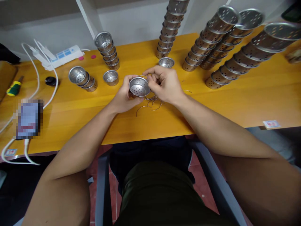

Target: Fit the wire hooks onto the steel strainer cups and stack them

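The person sits at a wooden tabletop (235, 100) and works just past the middle of its near edge. The left hand (123, 97) cups a small perforated steel cup (139, 86) from below and behind, fingers curled around its wall, the open mouth tilted up toward the camera so the holes in its floor show. The right hand (164, 83) meets it at the rim on the right side, thumb and forefinger pinched together on something thin there; it looks like a wire piece, but the fingers hide it and it cannot be made out for certain. Under both hands lies a loose heap of bent wire hooks (150, 103), touching the tabletop.

Judging by this, the step in hand is fitting a wire to the cup's rim. What follows seems to call for a steady left hand and a fine push or twist from the right fingertips, so the wire seats without springing off.

Toward the far edge stand leaning stacks of like cups (218, 40), a tall stack (168, 29) at mid far edge, a shorter stack (108, 51) to its left, and single cups (111, 77) near them. Near the far left corner lies a white power strip (62, 56); a screwdriver (14, 88) lies at the left edge.
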{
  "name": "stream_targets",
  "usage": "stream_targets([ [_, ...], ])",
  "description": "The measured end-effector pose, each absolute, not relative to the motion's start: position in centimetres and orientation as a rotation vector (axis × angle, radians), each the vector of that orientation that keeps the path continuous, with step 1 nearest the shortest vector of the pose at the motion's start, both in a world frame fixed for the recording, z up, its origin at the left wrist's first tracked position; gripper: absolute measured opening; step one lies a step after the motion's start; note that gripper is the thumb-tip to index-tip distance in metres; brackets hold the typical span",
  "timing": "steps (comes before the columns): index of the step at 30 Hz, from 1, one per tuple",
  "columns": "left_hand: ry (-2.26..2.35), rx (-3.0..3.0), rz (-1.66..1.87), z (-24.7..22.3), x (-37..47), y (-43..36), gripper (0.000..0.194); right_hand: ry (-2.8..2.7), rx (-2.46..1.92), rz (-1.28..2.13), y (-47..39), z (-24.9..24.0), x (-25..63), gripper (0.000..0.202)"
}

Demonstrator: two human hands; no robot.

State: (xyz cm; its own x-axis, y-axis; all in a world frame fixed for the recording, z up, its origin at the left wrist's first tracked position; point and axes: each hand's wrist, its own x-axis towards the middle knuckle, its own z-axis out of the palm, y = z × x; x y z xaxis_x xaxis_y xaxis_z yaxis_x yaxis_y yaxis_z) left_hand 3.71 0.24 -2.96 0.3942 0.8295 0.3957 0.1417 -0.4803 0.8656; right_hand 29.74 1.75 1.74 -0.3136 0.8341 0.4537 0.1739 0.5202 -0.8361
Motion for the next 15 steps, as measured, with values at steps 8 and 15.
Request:
stream_targets([
  [8, 0.842, 1.836, 1.142, -2.69, 3.94, 0.3, 0.107, -1.825, -0.832, 0.83, 1.41, 1.85, 29.95, 0.024],
  [15, 0.823, 1.897, 1.154, -3.05, 3.96, 0.38, 0.107, -1.807, -0.837, 0.799, 1.41, 1.38, 29.53, 0.022],
])
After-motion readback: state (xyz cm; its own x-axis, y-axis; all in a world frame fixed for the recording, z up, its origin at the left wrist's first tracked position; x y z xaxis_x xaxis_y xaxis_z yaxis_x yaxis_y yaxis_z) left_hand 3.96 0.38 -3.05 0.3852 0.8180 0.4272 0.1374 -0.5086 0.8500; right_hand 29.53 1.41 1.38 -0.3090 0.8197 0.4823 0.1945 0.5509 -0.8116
